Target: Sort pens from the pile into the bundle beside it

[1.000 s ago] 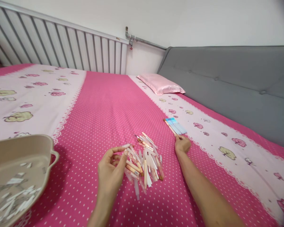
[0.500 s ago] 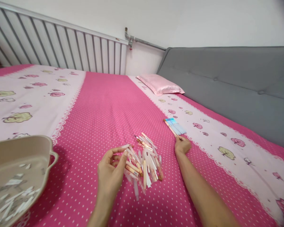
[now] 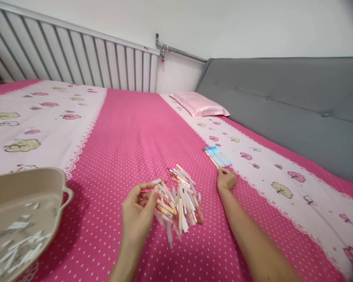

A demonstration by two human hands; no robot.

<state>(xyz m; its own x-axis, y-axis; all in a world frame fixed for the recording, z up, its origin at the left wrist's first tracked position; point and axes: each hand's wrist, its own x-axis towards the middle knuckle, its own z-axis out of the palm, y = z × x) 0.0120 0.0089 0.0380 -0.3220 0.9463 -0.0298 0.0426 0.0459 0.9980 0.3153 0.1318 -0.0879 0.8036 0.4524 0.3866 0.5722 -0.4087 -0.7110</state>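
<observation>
My left hand (image 3: 139, 209) is at the left edge of a loose pile of slim pens (image 3: 181, 207), its thumb and index finger closed at a pale pen end. How much of that pen is gripped is partly hidden by the fingers. The pile mixes peach, white and clear pinkish barrels and caps, lying crosswise. Farther right, my right hand (image 3: 226, 179) pinches the near end of a peach pen (image 3: 211, 158). This pen lies along the left side of a neat row of pale blue pens (image 3: 220, 156) on the bed.
A beige basin (image 3: 57, 196) with a handle stands at the left, with small white pieces inside. Pink dotted bedding (image 3: 129, 133) lies beneath everything. A pink pillow (image 3: 198, 105) rests against the grey headboard (image 3: 282, 86). Behind the bed is a white radiator (image 3: 76, 58).
</observation>
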